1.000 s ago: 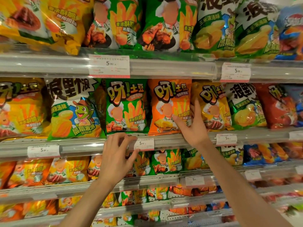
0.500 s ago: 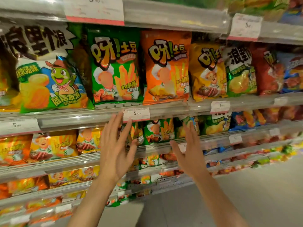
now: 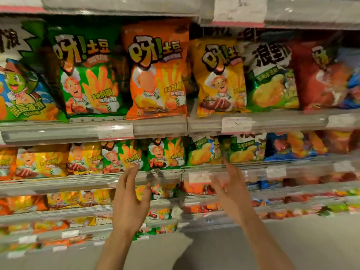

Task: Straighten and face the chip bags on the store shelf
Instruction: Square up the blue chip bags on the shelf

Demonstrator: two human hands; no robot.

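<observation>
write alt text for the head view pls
Two bare hands, left hand and right hand, reach open and empty toward small green chip bags on a lower store shelf. Above, an orange chip bag stands between green and yellow ones.

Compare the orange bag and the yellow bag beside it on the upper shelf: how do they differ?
The orange bag is orange and taller; the yellow bag is yellow and its top sits lower. The orange bag faces squarely front; the yellow bag is turned slightly, its right edge overlapped by the next bag. Both stand upright on the same shelf, carry the same logo and chef, and neither hand touches them.
</observation>
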